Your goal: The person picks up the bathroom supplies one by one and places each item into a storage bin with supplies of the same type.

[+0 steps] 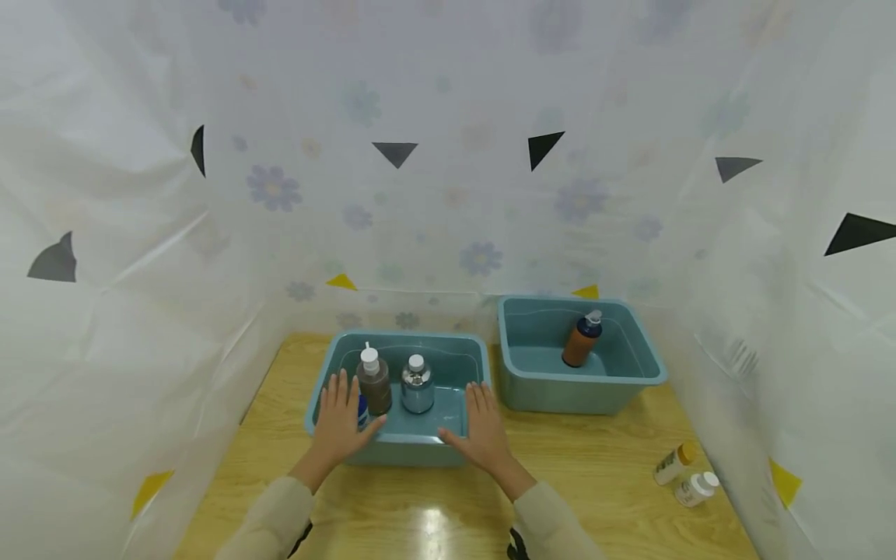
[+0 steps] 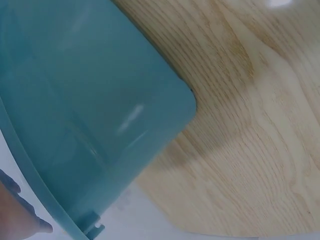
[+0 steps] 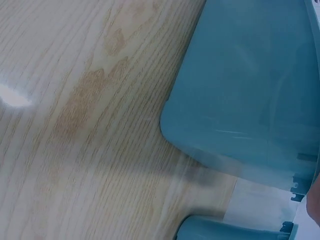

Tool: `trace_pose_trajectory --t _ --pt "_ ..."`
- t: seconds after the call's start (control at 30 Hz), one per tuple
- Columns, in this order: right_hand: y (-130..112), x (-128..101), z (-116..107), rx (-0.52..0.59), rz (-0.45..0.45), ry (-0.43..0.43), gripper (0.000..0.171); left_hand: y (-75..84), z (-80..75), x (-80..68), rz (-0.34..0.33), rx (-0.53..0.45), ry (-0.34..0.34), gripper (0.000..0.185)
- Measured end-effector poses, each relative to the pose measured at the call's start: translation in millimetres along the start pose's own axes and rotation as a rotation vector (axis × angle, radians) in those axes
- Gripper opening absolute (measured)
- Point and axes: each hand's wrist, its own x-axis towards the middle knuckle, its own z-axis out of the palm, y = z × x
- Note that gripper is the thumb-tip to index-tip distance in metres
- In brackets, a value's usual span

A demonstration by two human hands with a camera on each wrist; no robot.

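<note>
Both hands, left hand (image 1: pixel 339 424) and right hand (image 1: pixel 483 428), are lying flat and apart, fingers straight, on the near tub (image 1: pixel 420 451) holding bottles (image 1: pixel 417 384).

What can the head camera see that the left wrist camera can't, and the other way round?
Only the head view shows both hands, the left hand and right hand, flat over the near bin's front rim, the brown bottle and silver bottle inside it, the far bin with an orange bottle, and two small bottles on the table. Only the left wrist view shows the near bin's outer wall and corner close up. Both show the teal bin and the wooden table.
</note>
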Motion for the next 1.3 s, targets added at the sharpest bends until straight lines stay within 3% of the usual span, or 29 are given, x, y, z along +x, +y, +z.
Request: trace_pose_trajectory --t 0.17,0.6,0.9,1.1,1.3 --pt "0 -2 -1 0.089 -0.018 -0.001 0.096 6.4 7.3 0.1 0.011 -0.013 -0.035 0.094" --pt "22 -17 -11 0.092 -0.073 0.051 0.091 35.5 20.0 3.8 0.035 -0.053 -0.110 0.096" --pt "48 -33 -21 0.091 -0.003 0.076 0.082 56.3 33.1 5.7 0.096 -0.059 -0.145 0.096" --pt "69 -42 -30 0.062 0.002 0.139 0.078 75.7 31.2 12.3 0.135 -0.066 -0.155 0.096" --pt "90 -49 -40 0.056 0.058 0.139 0.077 91.5 32.3 22.4 0.184 -0.056 -0.151 0.094"
